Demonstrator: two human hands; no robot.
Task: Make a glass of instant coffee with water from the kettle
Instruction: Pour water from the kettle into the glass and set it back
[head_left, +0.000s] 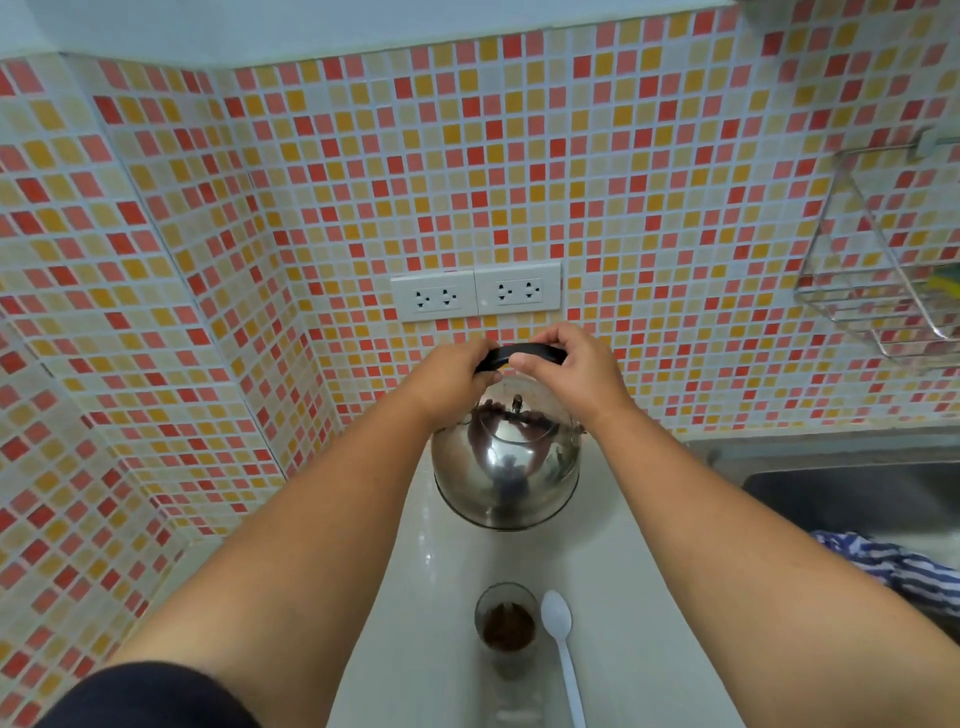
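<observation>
A shiny steel kettle (506, 467) with a black arched handle stands on the white counter (623, 597) near the tiled back wall. My left hand (452, 376) grips the left end of that handle and my right hand (569, 369) grips its right end. Closer to me stands a clear glass (508, 626) with brown coffee granules at its bottom. A white plastic spoon (563, 649) lies on the counter right beside the glass.
A double wall socket (475, 293) sits just behind the kettle. A steel sink (857, 493) lies to the right, with a blue-striped cloth (898, 566) at its front edge. A wire rack (883, 270) hangs on the right wall. Tiled walls close the left side.
</observation>
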